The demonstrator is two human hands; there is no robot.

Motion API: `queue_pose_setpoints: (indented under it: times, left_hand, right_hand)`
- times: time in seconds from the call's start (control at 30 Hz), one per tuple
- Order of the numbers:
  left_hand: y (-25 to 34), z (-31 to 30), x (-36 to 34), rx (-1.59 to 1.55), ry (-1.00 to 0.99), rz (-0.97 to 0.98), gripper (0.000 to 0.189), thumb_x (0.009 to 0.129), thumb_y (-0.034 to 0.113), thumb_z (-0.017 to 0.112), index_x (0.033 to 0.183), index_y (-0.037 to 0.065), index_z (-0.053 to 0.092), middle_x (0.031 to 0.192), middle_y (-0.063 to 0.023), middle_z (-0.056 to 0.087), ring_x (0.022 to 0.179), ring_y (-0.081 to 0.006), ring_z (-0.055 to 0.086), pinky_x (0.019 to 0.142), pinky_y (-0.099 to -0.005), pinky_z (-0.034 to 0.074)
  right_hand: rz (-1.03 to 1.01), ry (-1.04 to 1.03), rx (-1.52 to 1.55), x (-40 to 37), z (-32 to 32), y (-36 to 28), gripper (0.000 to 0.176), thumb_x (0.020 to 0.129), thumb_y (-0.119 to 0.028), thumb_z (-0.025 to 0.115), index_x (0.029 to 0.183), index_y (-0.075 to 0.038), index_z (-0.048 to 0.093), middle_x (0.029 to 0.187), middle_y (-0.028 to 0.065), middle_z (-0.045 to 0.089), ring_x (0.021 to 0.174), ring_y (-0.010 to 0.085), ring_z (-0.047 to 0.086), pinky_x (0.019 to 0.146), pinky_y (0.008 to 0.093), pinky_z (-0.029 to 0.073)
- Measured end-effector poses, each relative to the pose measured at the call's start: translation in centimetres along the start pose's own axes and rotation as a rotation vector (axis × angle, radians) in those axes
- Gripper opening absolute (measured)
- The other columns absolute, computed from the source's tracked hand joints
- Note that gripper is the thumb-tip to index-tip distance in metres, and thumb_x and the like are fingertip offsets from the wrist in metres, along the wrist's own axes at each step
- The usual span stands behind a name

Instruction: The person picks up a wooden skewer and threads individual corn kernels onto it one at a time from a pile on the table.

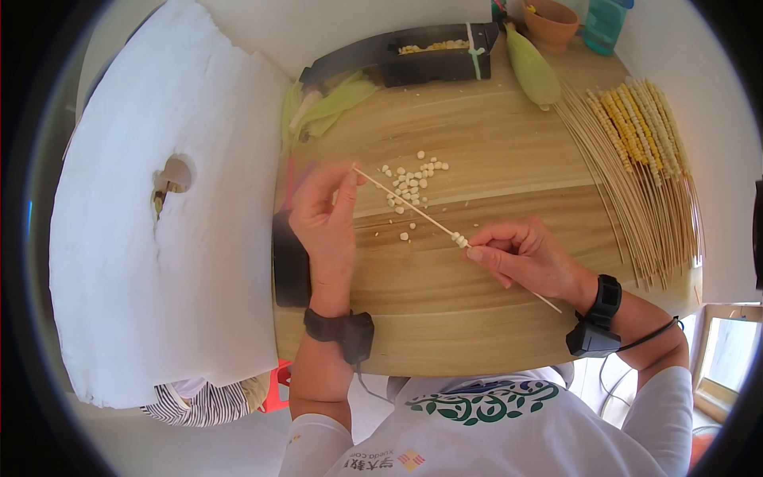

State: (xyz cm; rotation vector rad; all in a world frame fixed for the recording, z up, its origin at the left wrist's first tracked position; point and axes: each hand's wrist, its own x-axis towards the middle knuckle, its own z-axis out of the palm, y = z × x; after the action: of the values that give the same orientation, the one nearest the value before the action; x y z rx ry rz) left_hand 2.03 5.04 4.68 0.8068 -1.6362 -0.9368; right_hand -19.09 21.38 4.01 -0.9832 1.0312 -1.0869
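Note:
My right hand (520, 256) pinches a thin wooden stick (425, 215) near several pale kernels (459, 239) threaded on it. The stick's lower end sticks out below my right hand. At the stick's upper left end, my left hand (327, 208) has its thumb and fingertips close together around the tip. Whether a kernel is between those fingers cannot be made out. Loose pale kernels (409, 184) lie on the wooden table (445, 318) just beyond the stick.
At the right lie many bare sticks (636, 211) and several kernel-covered sticks (640, 127). A husked corn cob (532, 67), a clay pot (550, 25) and a black tray (437, 56) stand at the back. Green husks (338, 103) lie back left, beside a white board (175, 262).

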Motion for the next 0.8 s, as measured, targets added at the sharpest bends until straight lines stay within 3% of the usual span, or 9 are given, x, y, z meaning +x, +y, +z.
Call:
queue_pose_setpoints:
  times: [0.57, 0.8]
  left_hand:
    - [1.2, 3.8, -3.7, -0.069, -0.274, -0.081, 0.018, 0.091, -0.003, 0.063, 0.109, -0.004, 0.065, 0.103, -0.0102, 0.069, 0.092, -0.0141, 0.065, 0.083, -0.0263, 0.052]
    - [2.7, 5.1, -5.3, -0.044, -0.37, -0.068, 0.02, 0.089, -0.004, 0.063, 0.108, 0.0, 0.068, 0.103, -0.0065, 0.071, 0.092, -0.0121, 0.064, 0.083, -0.0246, 0.049]
  right_hand:
    - [-0.077, 0.093, -0.043, 0.3, -0.2, 0.2, 0.018, 0.098, -0.018, 0.058, 0.097, -0.001, 0.065, 0.065, -0.0048, 0.054, 0.052, 0.0011, 0.045, 0.047, 0.019, 0.034]
    - [-0.161, 0.104, 0.005, 0.5, -0.6, 0.5, 0.019, 0.099, -0.018, 0.057, 0.095, -0.001, 0.066, 0.064, -0.0049, 0.053, 0.053, 0.0009, 0.045, 0.048, 0.0189, 0.034]
